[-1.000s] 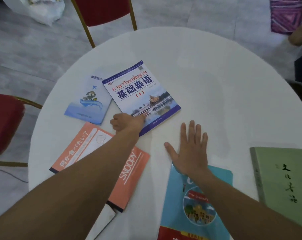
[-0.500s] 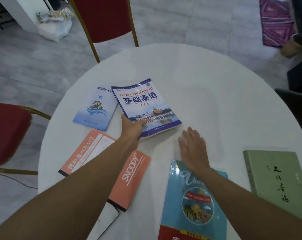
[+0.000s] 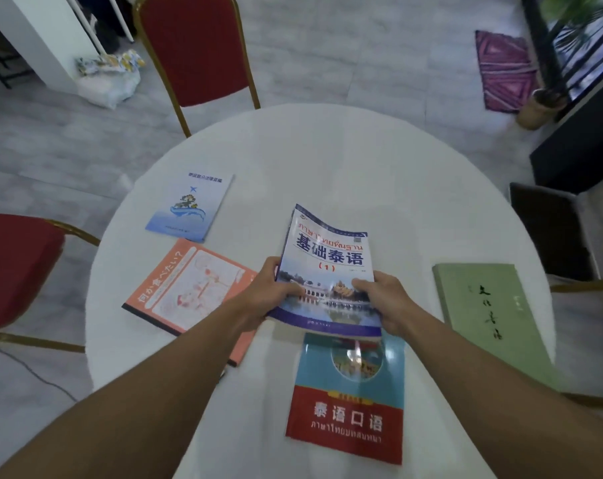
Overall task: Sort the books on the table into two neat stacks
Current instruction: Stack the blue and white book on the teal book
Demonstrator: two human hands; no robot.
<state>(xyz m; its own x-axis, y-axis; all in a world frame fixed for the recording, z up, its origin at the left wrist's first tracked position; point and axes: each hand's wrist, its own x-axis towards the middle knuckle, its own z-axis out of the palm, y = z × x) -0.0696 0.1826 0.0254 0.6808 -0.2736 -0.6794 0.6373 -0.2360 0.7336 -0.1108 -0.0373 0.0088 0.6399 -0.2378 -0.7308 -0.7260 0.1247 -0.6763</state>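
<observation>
I hold a blue-and-white Thai textbook [image 3: 327,267] above the round white table [image 3: 345,167], over the top edge of a teal-and-red book [image 3: 348,402] that lies flat near me. My left hand [image 3: 269,293] grips its lower left edge and my right hand [image 3: 384,299] its lower right edge. An orange Snoopy book [image 3: 186,288] lies to the left, partly under my left forearm. A thin light-blue booklet [image 3: 191,205] lies beyond it at the far left. A green book [image 3: 490,312] rests at the right rim.
A red chair [image 3: 196,50] stands behind the table and another red chair [image 3: 13,267] at the left. A dark seat [image 3: 549,233] is at the right. A white bag [image 3: 110,77] and a purple mat [image 3: 504,70] lie on the floor.
The Thai textbook went from lying on the table at the left to being lifted and carried right, toward me. My right hand left the table and took hold of it too.
</observation>
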